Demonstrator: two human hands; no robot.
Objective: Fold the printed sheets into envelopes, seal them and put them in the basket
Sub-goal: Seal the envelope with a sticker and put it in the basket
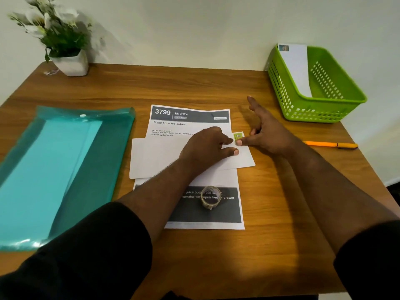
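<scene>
A white folded envelope (155, 156) lies across a printed sheet (190, 118) in the middle of the table. A small green stamp (238, 135) sits at the envelope's upper right corner. My left hand (205, 146) rests on the envelope, fingers touching beside the stamp. My right hand (264, 131) presses its thumb on the stamp's lower edge, the other fingers spread. A roll of clear tape (211, 198) stands on the sheet's dark lower part. The green basket (324, 109) at the back right holds one stamped envelope (296, 70) leaning inside.
A teal plastic folder (56, 169) with paper inside covers the table's left side. A white pot with flowers (69, 61) stands at the back left. An orange pen (331, 145) lies right of my right hand. The wall runs close behind the table.
</scene>
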